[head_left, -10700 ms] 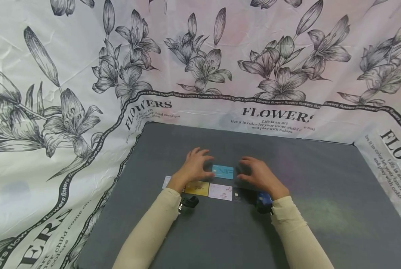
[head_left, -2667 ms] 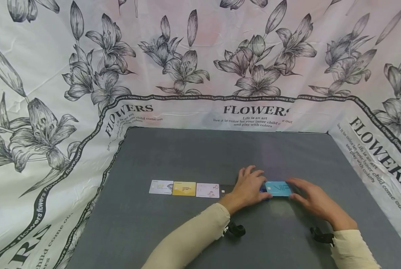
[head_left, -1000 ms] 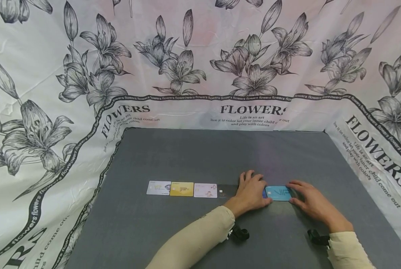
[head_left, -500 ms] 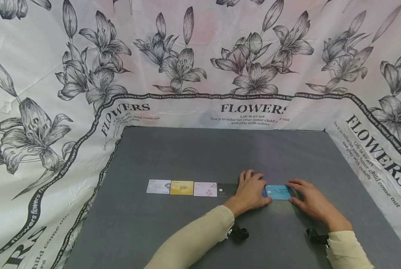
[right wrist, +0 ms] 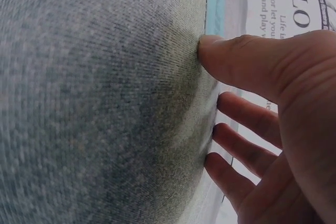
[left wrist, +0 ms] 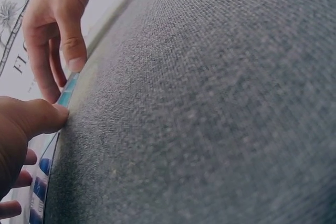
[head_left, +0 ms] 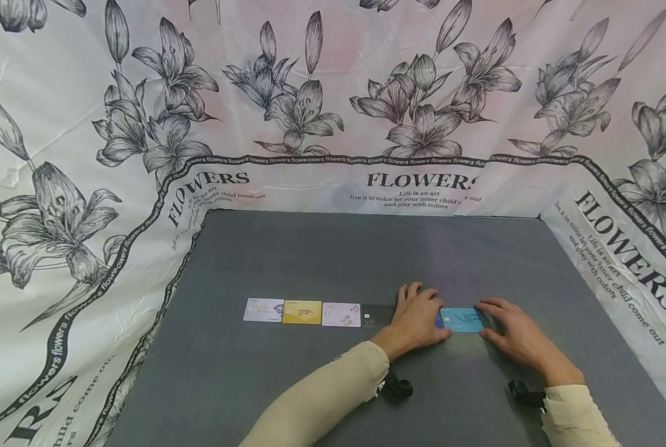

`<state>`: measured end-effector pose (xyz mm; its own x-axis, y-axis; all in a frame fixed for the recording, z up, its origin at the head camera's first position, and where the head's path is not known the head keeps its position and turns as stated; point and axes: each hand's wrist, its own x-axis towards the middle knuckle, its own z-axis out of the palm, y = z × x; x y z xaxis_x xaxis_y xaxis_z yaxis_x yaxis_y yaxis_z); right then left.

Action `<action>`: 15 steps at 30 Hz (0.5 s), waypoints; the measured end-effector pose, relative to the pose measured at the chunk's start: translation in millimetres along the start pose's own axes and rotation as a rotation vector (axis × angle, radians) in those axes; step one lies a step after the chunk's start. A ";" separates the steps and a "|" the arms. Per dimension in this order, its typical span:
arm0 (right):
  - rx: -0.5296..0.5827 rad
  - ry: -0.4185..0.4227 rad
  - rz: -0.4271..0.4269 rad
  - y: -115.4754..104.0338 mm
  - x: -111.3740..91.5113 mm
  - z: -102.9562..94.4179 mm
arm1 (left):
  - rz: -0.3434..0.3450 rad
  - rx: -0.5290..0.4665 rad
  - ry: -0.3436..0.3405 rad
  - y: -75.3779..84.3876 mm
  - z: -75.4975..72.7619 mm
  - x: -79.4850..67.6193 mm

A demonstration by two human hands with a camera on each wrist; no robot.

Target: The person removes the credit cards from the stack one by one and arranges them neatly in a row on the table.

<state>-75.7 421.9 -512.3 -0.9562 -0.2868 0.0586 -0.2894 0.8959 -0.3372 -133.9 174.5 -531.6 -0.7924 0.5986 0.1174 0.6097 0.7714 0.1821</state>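
Observation:
A teal VIP card point(head_left: 462, 320) lies on the dark grey table at the right end of a row of cards. My left hand point(head_left: 416, 318) holds its left end, the thumb at the near corner and the fingers towards the far edge. My right hand point(head_left: 519, 335) holds the right end with thumb and index finger at its corners. Under the left hand a blue card point(head_left: 439, 320) is mostly hidden; its printed face point(left wrist: 39, 187) shows beside the fingers in the left wrist view. The right thumb presses close to the teal card's near edge point(right wrist: 214, 9) in the right wrist view.
Left of my hands, in line, lie a black card point(head_left: 376, 315), a pink-white card point(head_left: 341, 315), a yellow card point(head_left: 301, 312) and a silver-white card point(head_left: 263, 310). A flower-printed white cloth point(head_left: 310, 186) stands along the table's back and sides.
Earlier the teal card lay above the row's middle; it has since moved right, to the row's end beyond the blue card. Over the last second, hands and card stay almost still.

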 end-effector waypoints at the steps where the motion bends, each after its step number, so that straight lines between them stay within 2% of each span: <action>1: 0.001 0.001 0.002 -0.3 0.0 0.1 | 0.000 -0.003 -0.001 -0.5 -0.4 -0.1; 15: 0.008 -0.010 0.023 -0.5 2.5 -1.3 | -0.001 -0.003 -0.008 -5.8 -12.1 0.4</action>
<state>-78.0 421.1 -510.8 -0.9620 -0.2699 0.0414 -0.2673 0.8996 -0.3454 -138.0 167.6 -520.8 -0.7927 0.5997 0.1096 0.6091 0.7712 0.1850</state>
